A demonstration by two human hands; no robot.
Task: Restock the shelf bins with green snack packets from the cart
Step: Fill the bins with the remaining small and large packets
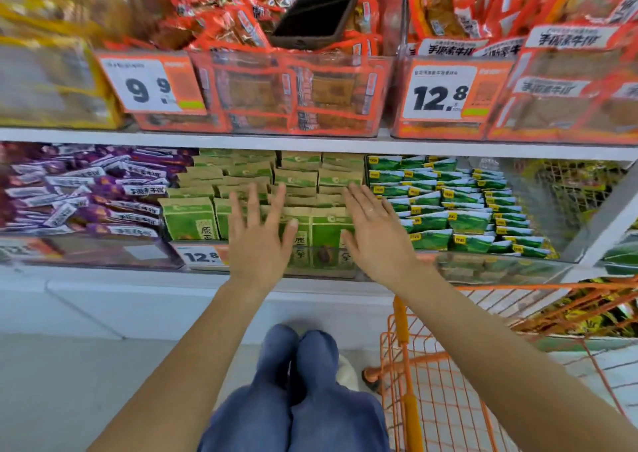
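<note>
Green and tan snack packets (190,220) stand in rows inside a clear bin (321,261) on the lower shelf. My left hand (257,234) and my right hand (376,234) hover over the bin's front rows, fingers straight and spread, holding nothing. Whether the palms touch the packets cannot be told. The orange wire cart (431,382) stands at the lower right; yellow-green packets (587,324) show through its mesh at the far right.
Brighter green packets (459,210) fill the bin to the right, purple packets (86,196) the bin to the left. Orange-red packets and a dark phone-like object (317,16) lie in the upper shelf bins. My knees in blue trousers (300,382) are below.
</note>
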